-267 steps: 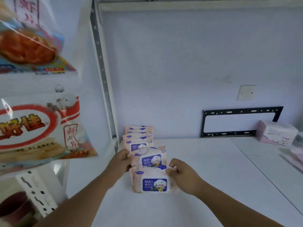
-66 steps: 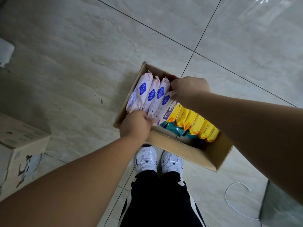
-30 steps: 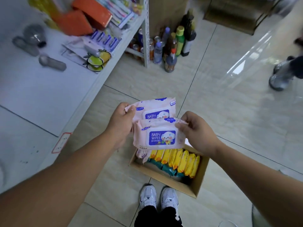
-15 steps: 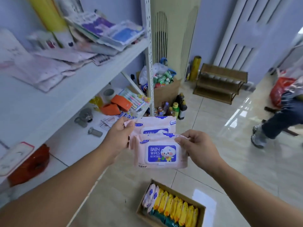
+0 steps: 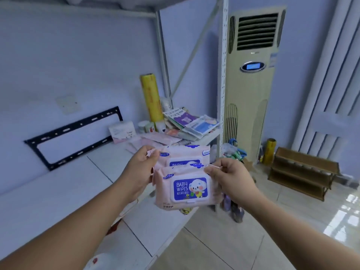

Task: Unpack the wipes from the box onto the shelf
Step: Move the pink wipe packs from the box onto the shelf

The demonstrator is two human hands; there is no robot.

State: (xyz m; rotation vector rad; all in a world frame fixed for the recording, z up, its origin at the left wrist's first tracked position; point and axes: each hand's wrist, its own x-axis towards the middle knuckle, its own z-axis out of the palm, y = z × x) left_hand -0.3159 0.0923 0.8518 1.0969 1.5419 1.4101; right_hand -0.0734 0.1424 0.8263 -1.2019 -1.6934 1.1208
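Pink plastic film, soft and squishy by the look of it, so the front wipes pack [image 5: 187, 189] and rear wipes pack [image 5: 185, 154] would likely be felt as floppy, a bit weighty from the wet sheets, and slick enough to slip if only the thin crimped seams are pinched; a hold round the body is judged safer. Both are held up in the air, one behind the other, about over the front edge of the white shelf [image 5: 78, 191], not touching it. The left ends are gripped by the curled fingers of the left hand [image 5: 141, 172], and the front pack's right seam is pinched by the right hand [image 5: 231, 178]. Papers [image 5: 192, 123], a tissue box [image 5: 122, 131] and a yellow roll [image 5: 151, 98] are piled at the shelf's far end, a black bracket [image 5: 74, 137] is leaned on the wall, and an air conditioner [image 5: 251, 84] and wooden rack [image 5: 302, 172] are stood beyond. No box is in view.
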